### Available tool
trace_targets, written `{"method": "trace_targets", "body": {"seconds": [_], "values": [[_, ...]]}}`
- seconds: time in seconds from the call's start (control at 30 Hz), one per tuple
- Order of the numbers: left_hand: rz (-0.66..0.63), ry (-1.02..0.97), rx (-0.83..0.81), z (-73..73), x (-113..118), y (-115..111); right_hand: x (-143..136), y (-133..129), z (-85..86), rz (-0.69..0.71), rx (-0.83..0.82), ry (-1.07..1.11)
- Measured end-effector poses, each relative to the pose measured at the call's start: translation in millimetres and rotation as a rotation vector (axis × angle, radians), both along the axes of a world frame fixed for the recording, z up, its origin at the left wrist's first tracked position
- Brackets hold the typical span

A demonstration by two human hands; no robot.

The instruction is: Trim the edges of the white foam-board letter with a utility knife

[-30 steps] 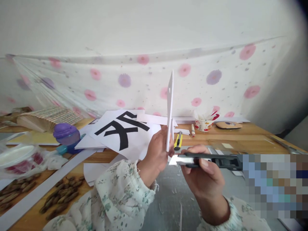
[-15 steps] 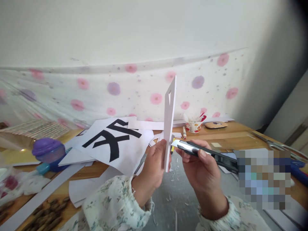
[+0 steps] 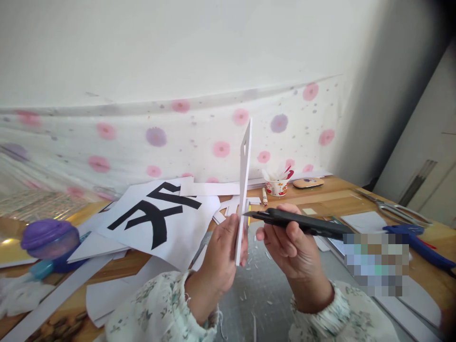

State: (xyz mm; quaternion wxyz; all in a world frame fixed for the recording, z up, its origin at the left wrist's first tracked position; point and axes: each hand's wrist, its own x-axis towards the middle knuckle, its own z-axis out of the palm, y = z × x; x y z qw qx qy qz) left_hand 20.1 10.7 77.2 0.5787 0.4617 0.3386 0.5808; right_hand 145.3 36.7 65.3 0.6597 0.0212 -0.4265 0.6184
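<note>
My left hand point(image 3: 223, 251) grips the lower part of a white board point(image 3: 243, 190), held upright and seen nearly edge-on, with a small cut-out near its top. In my right hand point(image 3: 297, 247) is a black utility knife point(image 3: 302, 222), lying across the fingers. The knife's tip points left and is at the board's edge, just above my left fingers; whether it touches cannot be told. Below both hands lies a grey cutting mat point(image 3: 267, 294) with white shavings on it.
Left of my hands lies a paper with black characters point(image 3: 162, 216), near a purple-lidded cup point(image 3: 52, 237). Behind stand a small paper cup point(image 3: 277, 187) and an orange-topped mouse-like object point(image 3: 308, 183). Scissors point(image 3: 402, 211) and blue-handled pliers point(image 3: 420, 244) lie at the right.
The view has turned slightly right, so things appear further left. The knife has rolled in my right hand, showing its dark side instead of the silver one.
</note>
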Motion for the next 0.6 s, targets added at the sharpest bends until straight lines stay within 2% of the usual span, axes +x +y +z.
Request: {"method": "trace_targets", "body": {"seconds": [0.23, 0.43, 0.6], "values": [[-0.074, 0.010, 0.063, -1.6, -3.5, 0.9, 1.9, 1.7, 1.7, 0.023, 0.030, 0.029], [-0.116, 0.060, 0.050, -5.4, -2.5, -0.6, 3.4, 2.8, 0.3, -0.139, -0.037, 0.034], [-0.205, 0.098, -0.002, -5.0, 1.3, -3.4, 6.1, 5.5, 1.0, -0.157, -0.066, 0.064]]}}
